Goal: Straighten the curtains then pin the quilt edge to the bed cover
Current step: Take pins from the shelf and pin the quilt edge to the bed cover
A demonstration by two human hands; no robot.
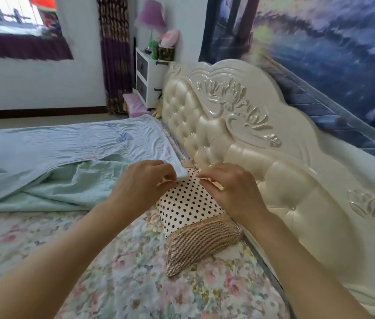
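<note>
The left hand [145, 183] reaches over the bed with its fingers curled, pinching the white-bound corner of the pale blue quilt [66, 146] between thumb and fingertips. That corner is lifted just above a white pillow with black polka dots [188, 203]. The rest of the quilt lies spread and rumpled across the far left of the bed, its lower fold turned back on the pastel floral bed cover [113, 261].

The right hand [232, 189], just beside the left, has its fingertips pressed together on a small pale object [207, 178]. It is too small and too hidden by the fingers to identify. The pillow's near end is a tan woven band, and its far end disappears under both hands. It lies against the cream tufted headboard [239, 134].

The dark purple patterned curtain [114, 54] hangs straight in the corner, cut off at the top edge, beside a white nightstand [147, 74].
</note>
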